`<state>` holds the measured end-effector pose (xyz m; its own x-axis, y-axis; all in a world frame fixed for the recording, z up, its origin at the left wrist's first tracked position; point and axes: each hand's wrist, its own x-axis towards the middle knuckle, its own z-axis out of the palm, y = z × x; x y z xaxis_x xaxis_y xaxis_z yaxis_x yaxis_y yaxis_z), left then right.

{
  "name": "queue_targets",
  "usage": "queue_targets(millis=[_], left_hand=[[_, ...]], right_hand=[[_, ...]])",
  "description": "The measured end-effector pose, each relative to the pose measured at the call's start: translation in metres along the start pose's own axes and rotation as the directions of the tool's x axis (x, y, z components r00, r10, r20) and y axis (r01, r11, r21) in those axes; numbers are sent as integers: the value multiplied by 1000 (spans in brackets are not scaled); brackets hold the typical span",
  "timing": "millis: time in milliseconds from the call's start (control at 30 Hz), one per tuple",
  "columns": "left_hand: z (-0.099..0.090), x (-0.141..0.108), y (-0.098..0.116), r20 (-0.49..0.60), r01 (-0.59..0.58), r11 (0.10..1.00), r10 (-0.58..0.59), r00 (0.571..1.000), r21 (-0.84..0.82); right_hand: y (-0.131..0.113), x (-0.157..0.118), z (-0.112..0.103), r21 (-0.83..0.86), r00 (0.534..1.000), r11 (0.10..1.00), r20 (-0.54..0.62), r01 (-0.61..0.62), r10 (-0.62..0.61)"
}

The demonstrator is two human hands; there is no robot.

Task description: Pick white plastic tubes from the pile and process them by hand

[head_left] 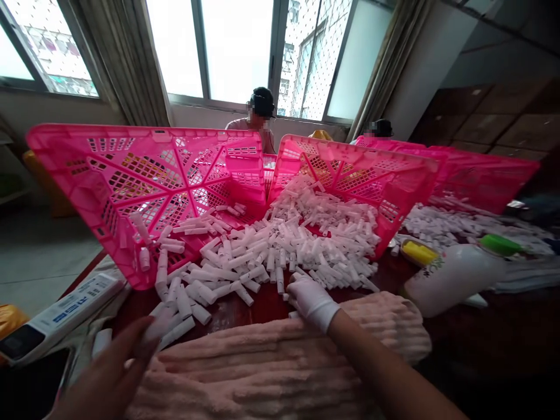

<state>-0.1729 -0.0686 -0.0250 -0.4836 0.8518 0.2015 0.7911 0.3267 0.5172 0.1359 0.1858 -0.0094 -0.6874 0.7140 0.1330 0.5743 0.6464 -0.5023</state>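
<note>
A large heap of short white plastic tubes [284, 251] spills across a dark red tabletop [262, 306] from two tipped pink mesh plastic baskets [149, 186] [354, 186]. My right hand [311, 300] wears a white glove, and its bunched fingers rest at the heap's near edge among loose tubes. My left hand [111, 373] is bare and blurred at the lower left. Its fingertips reach a white tube [160, 325], but I cannot tell if they grip it. A ribbed pink towel [280, 344] lies under my right forearm.
A second heap of tubes [464, 227] lies before another pink basket [485, 178] on the right, near a white bottle [450, 280] and a yellow object [419, 252]. A long white box [74, 309] sits at the left. Two people sit beyond the baskets by the windows. Cardboard cartons [490, 122] are stacked on the right.
</note>
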Motion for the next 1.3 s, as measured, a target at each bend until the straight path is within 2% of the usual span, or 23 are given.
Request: queue_targets(millis=[100,167,200,267,300,333,367,433,500,533,567,600,667,700,900,933,1033,1133,1167,1233,1267,1300], left_hand=[[30,-19,59,129,-22,976,51,990,-215],[45,-27,93,187,-65,942,133,973,-330],[50,-29,106,172,-93,923,167,971,-375],[54,-32,125,168,-120,891,213,963,-438],[55,-32,130,161,-137,878,234,959,-458],[55,-32,133,160,-155,868,257,953,-472],[55,-32,134,157,-177,859,283,946,-480],[58,-32,134,173,-218,851,335,926,-479],[65,-34,133,185,-242,849,363,913,-470],[69,-36,133,186,-239,852,359,915,-467],[73,-38,133,184,-224,856,341,922,-466],[76,-41,134,181,-198,859,314,932,-471],[82,-45,137,187,-128,856,252,949,-501],[83,-47,139,197,-95,846,229,953,-524],[80,-51,145,275,35,704,230,934,-709],[80,-51,146,296,64,675,234,926,-735],[83,-55,149,351,102,653,264,898,-751],[82,-56,157,330,-3,723,319,888,-691],[79,-54,159,329,-62,747,364,871,-662],[64,-46,155,377,-197,791,474,796,-579],[53,-41,148,410,-256,819,496,765,-513],[38,-36,137,435,-306,856,484,759,-418]], right_hand=[[-14,-2,-4,75,997,994,5,76,-77],[-28,-18,-9,256,991,958,0,130,-134],[-35,-27,-10,423,989,896,-2,134,-146],[-48,-46,-12,758,991,648,14,77,-135],[-53,-54,-12,856,991,516,50,23,-128],[-57,-59,-11,899,987,436,100,-36,-124],[-61,-63,-11,896,983,439,138,-70,-125],[-67,-67,-10,820,979,572,142,-31,-150],[-74,-67,-6,715,982,688,16,122,-190],[-77,-67,-2,699,978,689,-78,192,-193],[-80,-67,4,734,972,638,-159,234,-173],[-83,-68,10,809,969,534,-211,246,-127],[-86,-69,25,935,970,265,-242,238,-17],[-87,-70,32,958,971,163,-240,235,9],[-82,-79,60,965,978,-161,-208,207,9],[-82,-81,61,962,979,-183,-203,203,18],[-87,-87,64,987,993,-109,-119,117,-12],[-91,-97,67,1000,998,5,-15,15,-60],[-89,-103,68,999,1000,35,-11,12,-22],[-76,-119,66,987,983,152,-72,46,171],[-64,-129,63,960,942,272,-143,58,304],[-49,-142,59,910,873,413,-234,42,427]])
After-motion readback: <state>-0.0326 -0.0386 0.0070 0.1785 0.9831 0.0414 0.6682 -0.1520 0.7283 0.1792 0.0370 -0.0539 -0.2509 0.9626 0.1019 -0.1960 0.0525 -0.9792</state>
